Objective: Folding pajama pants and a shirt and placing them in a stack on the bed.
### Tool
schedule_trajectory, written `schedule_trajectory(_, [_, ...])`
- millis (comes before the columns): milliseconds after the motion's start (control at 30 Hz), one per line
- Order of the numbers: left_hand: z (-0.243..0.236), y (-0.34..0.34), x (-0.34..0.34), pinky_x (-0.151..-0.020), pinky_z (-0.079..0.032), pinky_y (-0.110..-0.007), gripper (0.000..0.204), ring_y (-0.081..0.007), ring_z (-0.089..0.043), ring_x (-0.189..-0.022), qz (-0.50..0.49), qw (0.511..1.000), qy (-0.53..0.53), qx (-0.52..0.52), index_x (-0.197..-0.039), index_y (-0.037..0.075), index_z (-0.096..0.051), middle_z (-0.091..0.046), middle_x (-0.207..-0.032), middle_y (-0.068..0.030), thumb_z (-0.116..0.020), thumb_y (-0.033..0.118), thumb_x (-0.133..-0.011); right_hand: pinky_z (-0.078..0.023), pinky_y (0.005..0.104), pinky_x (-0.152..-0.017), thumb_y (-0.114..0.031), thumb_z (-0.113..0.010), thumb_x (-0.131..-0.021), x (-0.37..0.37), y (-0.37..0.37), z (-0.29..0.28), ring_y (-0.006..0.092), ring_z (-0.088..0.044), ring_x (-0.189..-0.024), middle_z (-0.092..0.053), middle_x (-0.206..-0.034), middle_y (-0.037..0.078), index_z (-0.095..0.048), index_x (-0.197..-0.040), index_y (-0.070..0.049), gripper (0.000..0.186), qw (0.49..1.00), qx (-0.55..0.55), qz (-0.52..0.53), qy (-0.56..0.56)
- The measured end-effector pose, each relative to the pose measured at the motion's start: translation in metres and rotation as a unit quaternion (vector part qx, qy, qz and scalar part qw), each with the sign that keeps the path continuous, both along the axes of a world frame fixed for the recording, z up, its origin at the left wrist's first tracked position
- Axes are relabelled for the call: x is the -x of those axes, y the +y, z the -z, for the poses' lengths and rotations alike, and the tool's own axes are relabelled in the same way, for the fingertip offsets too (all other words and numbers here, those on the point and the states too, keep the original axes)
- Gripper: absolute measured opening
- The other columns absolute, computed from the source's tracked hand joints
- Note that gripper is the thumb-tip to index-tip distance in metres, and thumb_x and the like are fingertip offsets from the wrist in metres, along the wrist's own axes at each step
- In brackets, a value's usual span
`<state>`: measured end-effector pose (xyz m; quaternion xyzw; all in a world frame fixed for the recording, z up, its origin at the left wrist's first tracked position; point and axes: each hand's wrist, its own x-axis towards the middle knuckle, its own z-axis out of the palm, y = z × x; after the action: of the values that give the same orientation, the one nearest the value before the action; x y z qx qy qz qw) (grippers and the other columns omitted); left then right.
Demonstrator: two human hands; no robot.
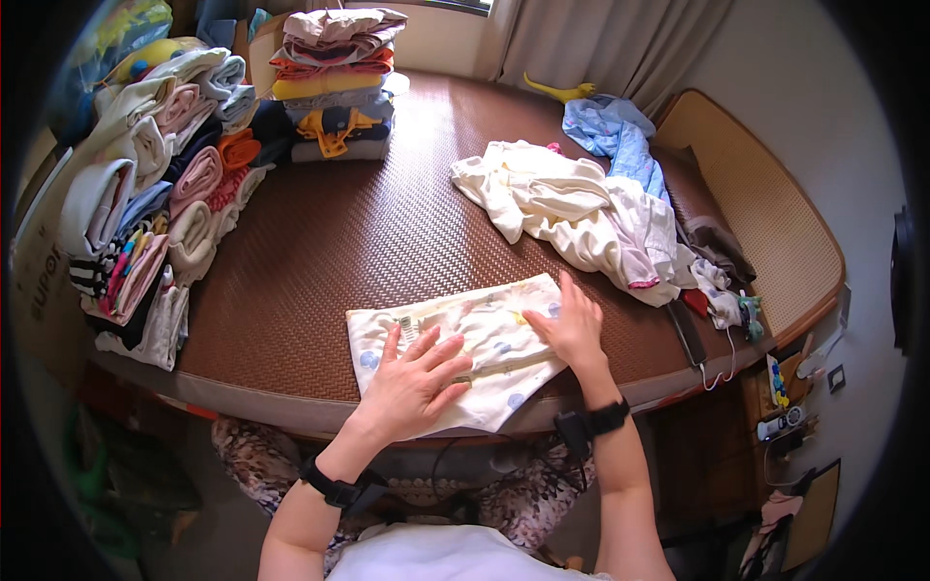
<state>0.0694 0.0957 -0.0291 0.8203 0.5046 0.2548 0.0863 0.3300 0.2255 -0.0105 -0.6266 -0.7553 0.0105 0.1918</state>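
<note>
A cream printed cloth (455, 349) with blue, yellow and green motifs lies folded into a rough flat shape at the near edge of the brown woven mat (320, 252). My left hand (417, 373) rests on its left part with fingers spread, covering some of the print. My right hand (572, 329) is at its right edge, fingers extended and apart, thumb reaching over the cloth. A loose heap of white garments (542, 203) lies just beyond the cloth to the right, with a light blue garment (610, 131) behind it.
Folded clothes are piled at left (199, 179) and stacked at back (329, 77). A yellow toy (572, 92) sits near the curtain (581, 39). A dark slim device (686, 334) with a white cable lies at right, beside a rattan end board (775, 232).
</note>
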Motion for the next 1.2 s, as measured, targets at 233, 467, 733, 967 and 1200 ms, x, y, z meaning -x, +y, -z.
schedule_trajectory(233, [0.0, 0.0, 0.003, -0.116, -0.009, -0.058, 0.038, -0.028, -0.037, -0.139, -0.003, 1.0, -0.005, -0.01, -0.127, 0.022, -0.06, -0.05, -0.143, -0.0027, -0.05, 0.042, -0.097, -0.028, 0.0467, -0.109, -0.052, -0.082, -0.064, -0.046, -0.045, -0.003, 0.0348, -0.048, -0.123, -0.054, -0.131, 0.022, -0.053, -0.121, 0.004, 0.085, 0.99, 0.074, 0.097, 0.073])
schedule_trajectory(467, [0.0, 0.001, 0.0, -0.116, -0.01, -0.058, 0.038, -0.0275, -0.037, -0.139, 0.002, 1.0, -0.018, -0.019, -0.127, 0.021, -0.06, -0.05, -0.142, -0.0028, -0.05, 0.042, -0.097, -0.042, 0.0383, -0.1, 0.002, -0.071, -0.076, -0.027, -0.038, 0.019, 0.0294, -0.056, -0.116, -0.057, -0.129, 0.024, -0.049, -0.09, -0.002, 0.026, 0.851, -0.003, -0.086, 0.518])
schedule_trajectory(733, [0.0, -0.001, 0.0, -0.115, -0.012, -0.059, 0.038, -0.027, -0.037, -0.138, 0.001, 0.999, -0.018, -0.033, -0.126, 0.021, -0.061, -0.051, -0.141, -0.0035, -0.05, 0.042, -0.097, -0.027, 0.0478, -0.113, 0.002, -0.06, -0.074, 0.043, -0.092, 0.004, 0.0306, -0.048, -0.131, -0.057, -0.133, 0.014, -0.06, -0.108, -0.003, 0.035, 0.949, -0.084, -0.279, 0.117])
schedule_trajectory(967, [0.001, 0.0, 0.002, -0.115, -0.012, -0.059, 0.039, -0.0278, -0.038, -0.138, -0.001, 1.0, -0.012, -0.029, -0.127, 0.021, -0.061, -0.05, -0.142, -0.0042, -0.051, 0.043, -0.096, -0.024, 0.0462, -0.114, -0.001, -0.056, -0.079, 0.045, -0.091, 0.003, 0.0281, -0.044, -0.134, -0.053, -0.138, 0.013, -0.056, -0.132, -0.006, 0.053, 0.957, -0.064, -0.283, 0.031])
schedule_trajectory(1200, [-0.008, 0.001, 0.016, -0.114, -0.022, -0.055, 0.035, -0.0325, -0.044, -0.132, 0.043, 0.992, -0.111, -0.034, -0.125, 0.011, -0.06, -0.054, -0.136, -0.0123, -0.056, 0.03, -0.095, -0.024, 0.0447, -0.114, -0.004, -0.06, -0.081, 0.046, -0.091, 0.008, 0.0264, -0.046, -0.133, -0.054, -0.137, 0.012, -0.058, -0.129, -0.007, 0.048, 0.959, -0.069, -0.269, 0.056])
